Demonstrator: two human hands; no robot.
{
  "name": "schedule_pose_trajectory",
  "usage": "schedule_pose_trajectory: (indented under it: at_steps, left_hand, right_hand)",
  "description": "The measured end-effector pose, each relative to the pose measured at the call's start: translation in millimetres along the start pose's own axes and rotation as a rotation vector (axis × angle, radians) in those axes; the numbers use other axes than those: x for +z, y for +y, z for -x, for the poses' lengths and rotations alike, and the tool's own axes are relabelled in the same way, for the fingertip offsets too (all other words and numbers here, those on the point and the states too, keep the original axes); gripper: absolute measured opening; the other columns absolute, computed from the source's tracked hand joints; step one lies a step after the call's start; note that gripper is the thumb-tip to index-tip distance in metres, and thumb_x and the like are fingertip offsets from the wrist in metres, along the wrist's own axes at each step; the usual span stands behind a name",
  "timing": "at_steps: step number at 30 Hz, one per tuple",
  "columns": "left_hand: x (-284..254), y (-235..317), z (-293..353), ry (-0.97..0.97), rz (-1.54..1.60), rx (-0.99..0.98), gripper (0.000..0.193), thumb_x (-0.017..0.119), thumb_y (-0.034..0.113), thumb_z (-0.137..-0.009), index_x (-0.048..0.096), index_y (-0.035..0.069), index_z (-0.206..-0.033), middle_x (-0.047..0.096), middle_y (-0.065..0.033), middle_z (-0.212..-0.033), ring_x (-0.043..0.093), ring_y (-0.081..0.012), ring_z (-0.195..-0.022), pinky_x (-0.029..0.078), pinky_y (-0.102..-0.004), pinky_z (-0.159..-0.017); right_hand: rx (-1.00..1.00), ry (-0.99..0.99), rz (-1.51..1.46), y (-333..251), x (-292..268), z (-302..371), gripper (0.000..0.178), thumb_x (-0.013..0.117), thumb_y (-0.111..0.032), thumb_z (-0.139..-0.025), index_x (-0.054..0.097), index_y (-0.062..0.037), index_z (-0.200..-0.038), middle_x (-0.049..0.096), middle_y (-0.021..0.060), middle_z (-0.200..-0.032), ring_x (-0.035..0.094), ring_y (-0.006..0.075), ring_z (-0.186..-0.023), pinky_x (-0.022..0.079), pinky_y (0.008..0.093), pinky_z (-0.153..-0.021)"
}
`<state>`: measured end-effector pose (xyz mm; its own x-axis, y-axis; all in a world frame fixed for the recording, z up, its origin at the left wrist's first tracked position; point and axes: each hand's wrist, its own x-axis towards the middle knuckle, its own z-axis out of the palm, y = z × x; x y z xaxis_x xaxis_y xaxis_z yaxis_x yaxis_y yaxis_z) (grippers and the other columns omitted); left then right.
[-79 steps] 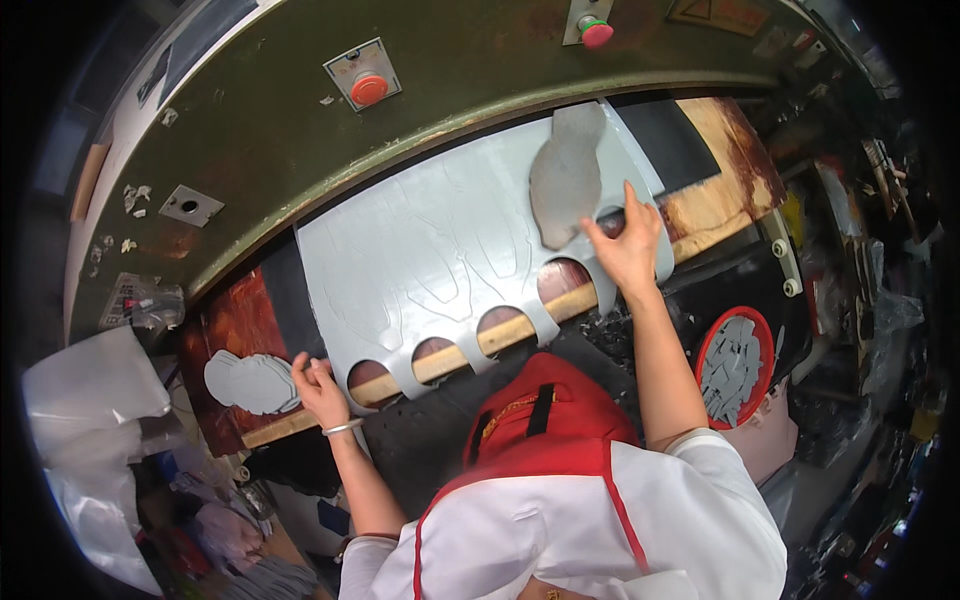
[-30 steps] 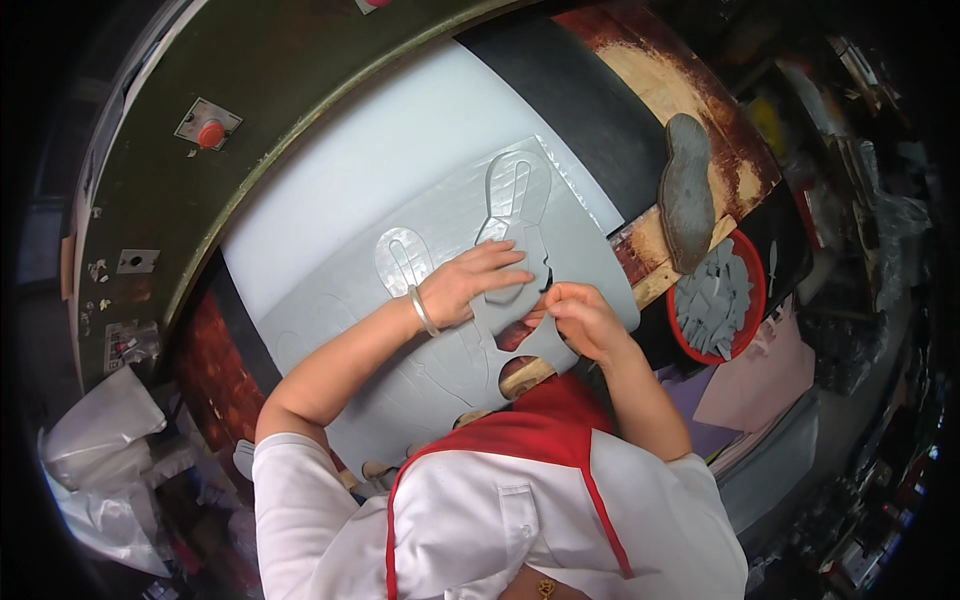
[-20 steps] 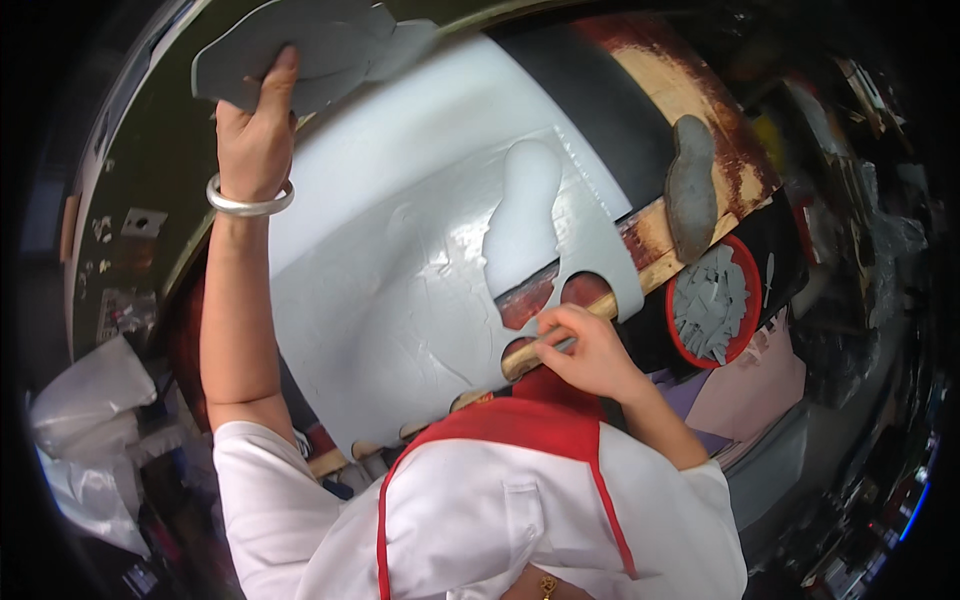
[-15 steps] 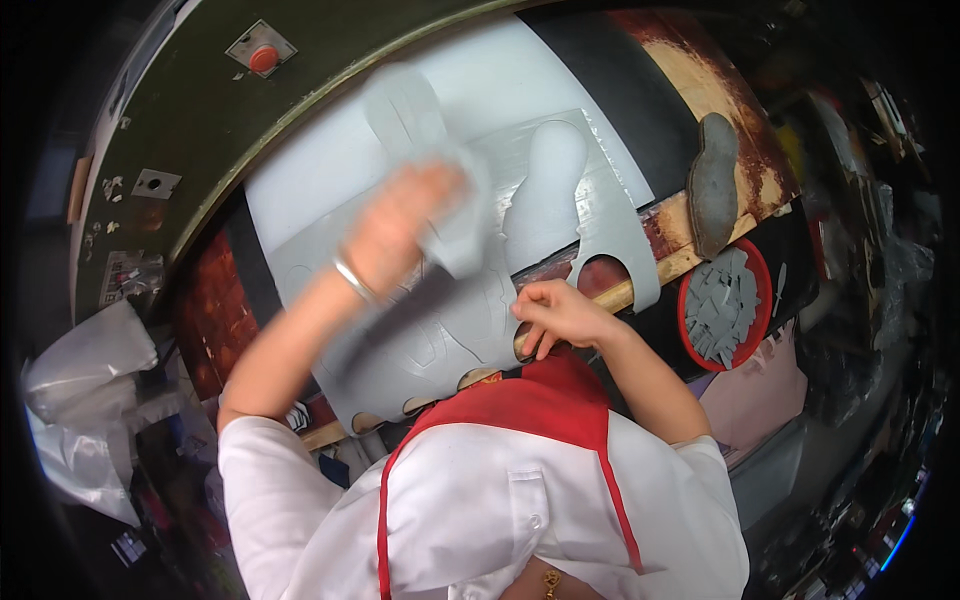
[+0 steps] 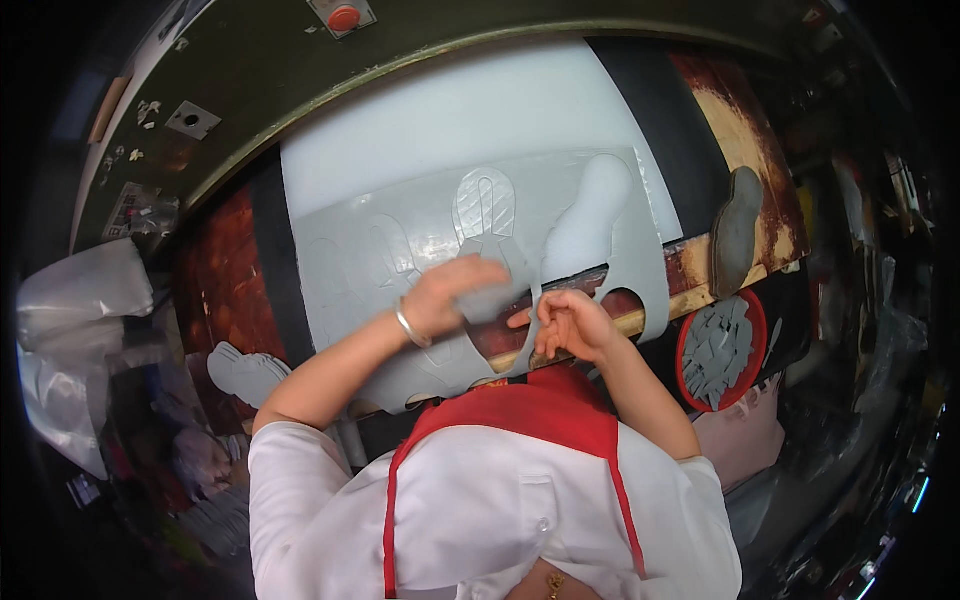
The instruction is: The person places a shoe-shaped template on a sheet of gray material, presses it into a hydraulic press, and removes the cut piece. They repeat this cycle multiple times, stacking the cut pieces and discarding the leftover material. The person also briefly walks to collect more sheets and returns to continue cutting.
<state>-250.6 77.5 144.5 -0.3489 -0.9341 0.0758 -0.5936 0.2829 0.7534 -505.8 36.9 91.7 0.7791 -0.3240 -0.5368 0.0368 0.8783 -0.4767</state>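
Observation:
A grey sheet (image 5: pixel 345 285) with cut sole shapes lies before me. My left hand (image 5: pixel 445 295), slightly blurred and wearing a bracelet, is closed on the near end of a grey insole (image 5: pixel 485 205). The insole's far end, with a long slit, is over the sheet. Beneath its near end, an opening shows the red board. My right hand (image 5: pixel 575 325) has curled fingers at the narrow strip beside this opening and seems to pinch the sheet there. Right of that strip, a sole-shaped opening shows the white board (image 5: pixel 590 215).
Right of the sheet stand a red-rimmed bowl (image 5: pixel 720 350) of grey scraps and a dark sole-shaped block (image 5: pixel 735 230). A stack of grey insoles (image 5: pixel 245 375) lies at the left. Across the back runs a dark green machine beam (image 5: pixel 250 90) with a red button (image 5: pixel 344 18).
My left hand, blurred over the sheet with a grey insole earlier, is now lower and nearer my right hand. An opening onto the red board now shows between them. The whole view has shifted.

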Motion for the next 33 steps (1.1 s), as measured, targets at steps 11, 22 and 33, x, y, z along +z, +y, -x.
schedule_pose_trajectory:
  at_steps: [11,22,33]
  left_hand:
    - [-162,22,10,0.936,-0.291,0.344,0.018,0.07,-0.003,-0.081,0.07,0.0,-0.099,0.069,-0.0045,-0.087,0.063,-0.0125,-0.075,0.05,-0.0237,-0.069]
    - [1,-8,125,-0.088,-0.453,0.137,0.068,0.074,0.02,-0.064,0.055,0.015,-0.129,0.052,-0.0167,-0.128,0.048,-0.0334,-0.124,0.039,-0.0494,-0.102]
    - [-51,-14,107,0.784,0.136,-0.527,0.025,0.063,0.016,-0.089,0.065,0.002,-0.11,0.07,-0.0102,-0.092,0.066,-0.0193,-0.079,0.052,-0.0335,-0.074]
  right_hand:
    - [-0.707,0.266,1.273,29,67,19,0.015,0.07,-0.008,-0.078,0.061,-0.001,-0.087,0.056,0.0193,-0.114,0.063,0.0283,-0.099,0.052,0.0309,-0.079]
    - [0.058,-0.131,0.227,53,55,-57,0.012,0.061,-0.007,-0.077,0.062,0.0001,-0.068,0.057,0.001,-0.068,0.049,0.0085,-0.066,0.04,0.0227,-0.065]
    - [-0.109,0.138,0.663,36,78,-39,0.006,0.06,-0.007,-0.083,0.058,-0.0009,-0.083,0.063,0.0091,-0.085,0.062,0.0179,-0.089,0.051,0.0324,-0.077]
